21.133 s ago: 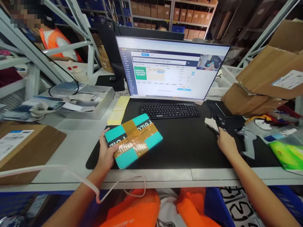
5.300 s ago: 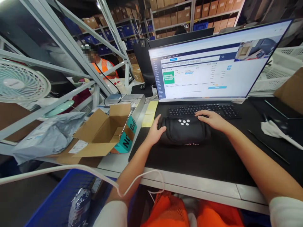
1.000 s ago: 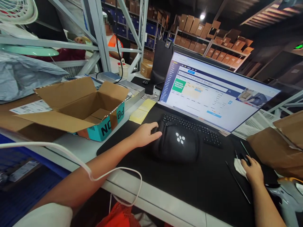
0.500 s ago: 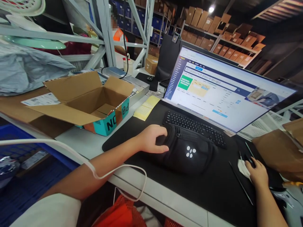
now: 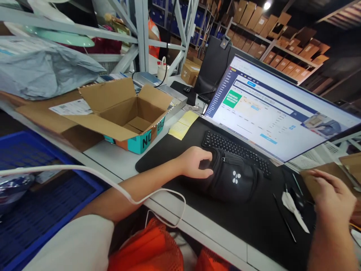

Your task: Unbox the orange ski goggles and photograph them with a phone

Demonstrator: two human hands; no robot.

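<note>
A black zippered bag (image 5: 228, 177) with a white paw-like mark lies on the black desk mat (image 5: 254, 226). My left hand (image 5: 197, 163) grips its left end, thumb and forefinger curved around the fabric; the other fingers are hidden. At the right, my right hand (image 5: 334, 197) is raised above the mat, its fingers loosely bent and apart with nothing visible in them. Just left of that hand lie a black computer mouse (image 5: 297, 199), a slim white tool (image 5: 293, 209) and a thin dark rod (image 5: 284, 218). Behind the bag sits a black keyboard (image 5: 237, 150).
A monitor (image 5: 270, 116) stands behind the keyboard. Left of the mat are yellow notes (image 5: 183, 125) and an open cardboard box (image 5: 118, 124). A white cable (image 5: 113, 182) crosses over my left forearm. A blue crate (image 5: 56, 226) is at the lower left, a cardboard box (image 5: 313, 178) at the right.
My right hand has left the mouse and lifted up and to the right, uncovering the mouse and white tool. My left hand stays on the bag. The view has shifted slightly left.
</note>
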